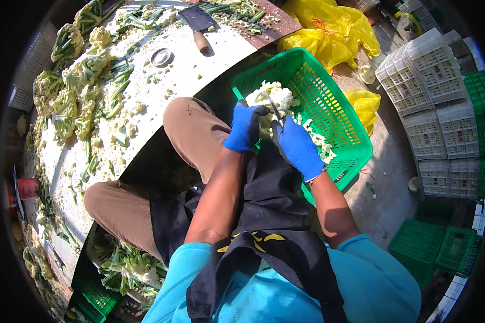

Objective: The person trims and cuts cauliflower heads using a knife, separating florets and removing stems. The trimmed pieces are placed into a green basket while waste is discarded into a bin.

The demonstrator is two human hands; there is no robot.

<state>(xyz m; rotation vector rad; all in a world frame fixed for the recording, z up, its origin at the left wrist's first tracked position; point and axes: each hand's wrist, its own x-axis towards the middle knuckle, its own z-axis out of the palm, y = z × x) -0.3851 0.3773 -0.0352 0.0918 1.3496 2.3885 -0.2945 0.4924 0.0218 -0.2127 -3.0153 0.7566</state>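
Both hands wear blue work gloves with dark palms and are over the near left part of a green plastic basket [327, 87]. My left hand [244, 125] grips a cauliflower head [277, 97] from its near left side. My right hand [295, 143] is closed around a small knife [273, 105], whose blade points up against the cauliflower; its handle is hidden in the glove. Cut cauliflower florets [319, 141] lie in the basket, to the right of my right hand.
A white table [145, 93] at the left bears cauliflower heads [64, 109], leaf trimmings, a cleaver [197, 22] and a round metal lid [161, 57]. Yellow mesh sacks [331, 32] lie behind the basket. White crates [424, 72] are stacked at the right, green crates [418, 246] below them.
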